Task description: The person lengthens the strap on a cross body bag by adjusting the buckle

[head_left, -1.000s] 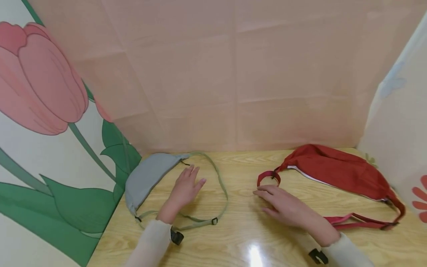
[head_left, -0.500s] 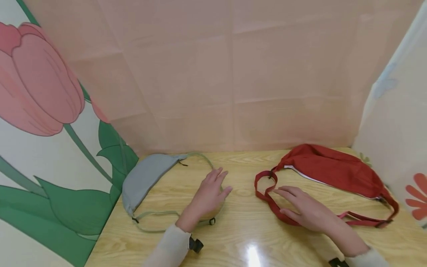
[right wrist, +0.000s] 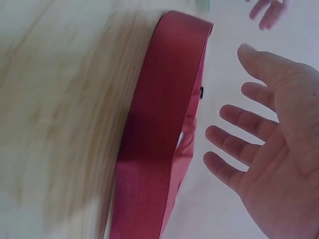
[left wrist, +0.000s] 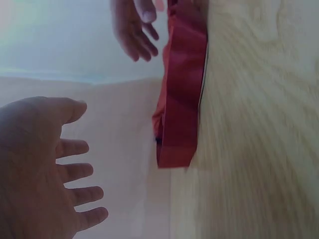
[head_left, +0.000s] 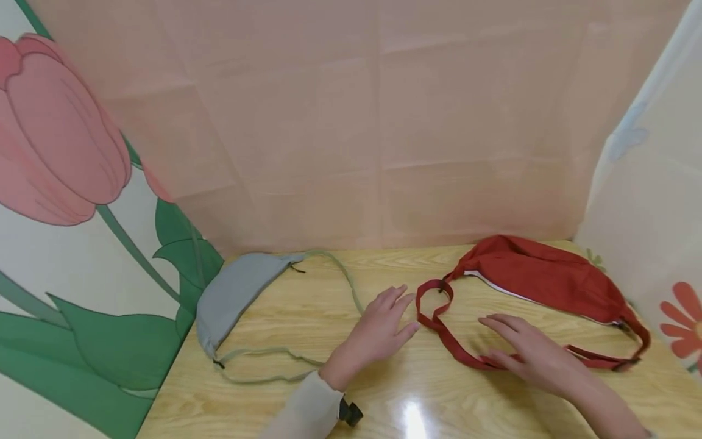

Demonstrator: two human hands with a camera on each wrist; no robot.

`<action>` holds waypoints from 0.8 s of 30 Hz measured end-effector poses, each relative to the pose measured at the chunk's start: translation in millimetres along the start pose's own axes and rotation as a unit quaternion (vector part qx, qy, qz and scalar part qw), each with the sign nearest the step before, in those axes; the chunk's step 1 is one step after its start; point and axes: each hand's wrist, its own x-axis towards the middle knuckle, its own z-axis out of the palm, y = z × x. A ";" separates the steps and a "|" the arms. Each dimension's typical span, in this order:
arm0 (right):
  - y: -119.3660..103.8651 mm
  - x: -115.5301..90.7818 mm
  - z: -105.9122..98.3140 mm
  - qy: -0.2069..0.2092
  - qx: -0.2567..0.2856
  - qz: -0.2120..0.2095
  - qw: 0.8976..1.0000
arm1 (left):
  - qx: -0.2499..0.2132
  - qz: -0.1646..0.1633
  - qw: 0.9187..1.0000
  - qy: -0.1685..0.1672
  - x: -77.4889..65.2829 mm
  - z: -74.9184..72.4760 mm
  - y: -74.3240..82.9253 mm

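A red waist bag (head_left: 548, 280) lies at the back right of the table, its red strap (head_left: 455, 347) curving forward and looping at the left end. Above the near part of that strap is my right hand (head_left: 534, 353), fingers spread and holding nothing. My left hand (head_left: 378, 329) hovers just left of the strap's loop, fingers extended, also without anything in it; it hides part of the other bag's strap. That second waist bag (head_left: 236, 299) is grey and lies at the back left. In the right wrist view the red strap (right wrist: 154, 114) stands on edge beside the open palm.
The wooden table (head_left: 285, 408) meets a pinkish cloth backdrop (head_left: 307, 122) behind the bags. A tulip-printed panel (head_left: 71, 256) closes the left side, and a pale printed panel (head_left: 658, 201) the right. The grey bag's thin green strap (head_left: 258, 381) lies loosely on the table.
My left hand has moved right, from over the grey bag's strap to near the red loop. My right hand has drawn back to the right, uncovering the red strap. Both bags lie still.
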 end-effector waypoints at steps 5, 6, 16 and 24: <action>10.1 -13.4 -1.4 0.006 -0.004 0.023 1.000 | 0.011 0.019 1.000 -0.013 5.7 6.0 13.9; 12.6 -16.1 -2.0 0.009 -0.002 0.024 1.000 | 0.020 0.025 0.999 -0.013 7.1 7.0 16.3; 33.6 -37.5 -12.3 0.007 -0.013 0.045 0.999 | 0.081 0.091 0.992 -0.026 19.0 23.6 36.8; 44.8 -56.1 -16.7 -0.009 -0.038 0.076 0.996 | 0.097 0.111 0.988 -0.047 23.7 35.6 50.4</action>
